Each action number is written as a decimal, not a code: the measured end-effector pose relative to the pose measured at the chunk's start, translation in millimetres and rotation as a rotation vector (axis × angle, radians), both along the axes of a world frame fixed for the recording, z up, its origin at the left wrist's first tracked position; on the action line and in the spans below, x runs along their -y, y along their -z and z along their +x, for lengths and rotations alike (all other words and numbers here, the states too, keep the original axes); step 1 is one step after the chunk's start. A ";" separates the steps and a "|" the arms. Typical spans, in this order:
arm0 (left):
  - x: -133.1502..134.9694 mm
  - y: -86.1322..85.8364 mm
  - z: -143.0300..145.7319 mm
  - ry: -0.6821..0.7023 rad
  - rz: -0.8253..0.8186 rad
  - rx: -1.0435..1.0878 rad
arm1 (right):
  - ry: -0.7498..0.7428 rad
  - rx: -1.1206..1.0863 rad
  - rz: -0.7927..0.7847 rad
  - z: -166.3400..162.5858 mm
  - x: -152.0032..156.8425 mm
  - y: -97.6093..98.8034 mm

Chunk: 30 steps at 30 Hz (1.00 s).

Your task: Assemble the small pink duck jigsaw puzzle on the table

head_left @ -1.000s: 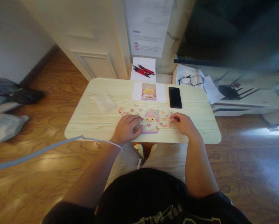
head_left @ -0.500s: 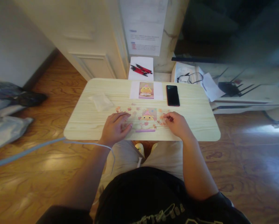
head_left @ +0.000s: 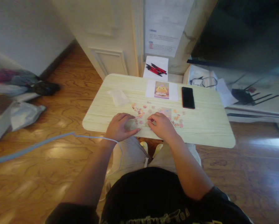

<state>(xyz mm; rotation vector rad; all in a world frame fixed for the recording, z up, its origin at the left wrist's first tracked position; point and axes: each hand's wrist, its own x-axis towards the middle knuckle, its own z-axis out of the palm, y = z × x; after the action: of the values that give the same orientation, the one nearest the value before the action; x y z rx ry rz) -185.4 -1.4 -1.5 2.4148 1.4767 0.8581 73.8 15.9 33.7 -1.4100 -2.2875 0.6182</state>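
Observation:
My left hand (head_left: 121, 127) rests on the table's near side with thumb and fingers apart and nothing between them. Beside its fingertips lie loose orange and pink jigsaw puzzle pieces (head_left: 139, 112). My right hand (head_left: 162, 126) is closed in a pinch just to the right of it; whatever is between the fingertips is too small to make out. That hand covers much of a partly joined puzzle (head_left: 166, 112), whose upper right portion shows past the knuckles. More loose pieces (head_left: 177, 123) lie to its right. Behind is a sheet with a printed yellow cartoon picture (head_left: 162, 90).
On the pale wooden table (head_left: 209, 124) lie a black phone (head_left: 188, 97) at right and a crumpled translucent bag (head_left: 119, 97) at left. Red pens (head_left: 156, 69) sit on white paper beyond the far edge. A light cable (head_left: 90, 137) crosses by my left wrist.
My right hand has moved left from the loose pieces on the right, across the partly joined puzzle, close to my left hand. The view has turned, so the table appears further right and tilted.

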 end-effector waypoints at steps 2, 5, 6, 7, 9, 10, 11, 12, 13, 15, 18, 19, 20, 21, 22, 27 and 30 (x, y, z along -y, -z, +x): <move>0.3 3.5 0.3 -0.005 0.002 0.013 | 0.007 0.074 0.004 -14.8 -0.3 3.3; 1.5 5.2 2.1 0.017 -0.019 -0.008 | 0.013 0.146 0.022 -32.1 0.1 8.1; 2.0 5.1 2.5 0.024 -0.025 -0.017 | 0.018 0.160 0.026 -36.1 0.2 9.4; 2.5 4.9 2.7 0.026 -0.026 -0.021 | 0.025 0.169 0.030 -39.2 0.2 10.6; 3.2 4.8 2.2 0.024 -0.020 -0.015 | 0.036 0.179 0.034 -42.5 -0.2 11.9; 3.4 5.2 1.7 0.022 -0.014 -0.007 | 0.039 0.179 0.032 -43.0 -0.5 12.1; 3.4 5.8 1.1 0.018 -0.009 0.000 | 0.041 0.177 0.029 -42.9 -0.9 11.9; 3.2 6.5 0.7 0.012 -0.003 0.006 | 0.043 0.176 0.023 -42.5 -1.3 11.2; 3.0 7.4 0.4 0.005 0.002 0.011 | 0.045 0.178 0.016 -41.8 -1.8 10.3; 2.5 8.9 0.4 -0.013 0.011 0.017 | 0.057 0.189 0.001 -40.2 -2.4 7.6; 1.8 9.4 1.5 -0.045 0.010 0.017 | 0.068 0.197 -0.012 -38.9 -2.2 4.1; 1.6 9.1 1.8 -0.050 0.004 0.009 | 0.063 0.192 -0.013 -39.0 -1.6 3.6; 1.5 8.6 2.0 -0.052 -0.003 -0.001 | 0.052 0.183 -0.012 -39.2 -0.8 3.3; 1.4 8.1 2.0 -0.050 -0.010 -0.012 | 0.035 0.173 -0.012 -39.5 0.1 3.4; 1.3 7.6 1.9 -0.043 -0.015 -0.024 | 0.014 0.162 -0.012 -39.9 1.3 3.8; 1.6 5.8 1.0 -0.016 -0.027 -0.038 | -0.043 0.125 -0.002 -39.9 5.9 5.9; 1.7 4.3 1.2 -0.025 -0.052 -0.049 | -0.021 0.107 0.023 -38.0 6.2 6.1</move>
<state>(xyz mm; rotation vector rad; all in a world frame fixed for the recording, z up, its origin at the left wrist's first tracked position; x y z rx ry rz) -184.2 -3.1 -5.8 2.4015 1.5295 0.7609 35.9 9.7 27.6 -1.4432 -2.3870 0.5331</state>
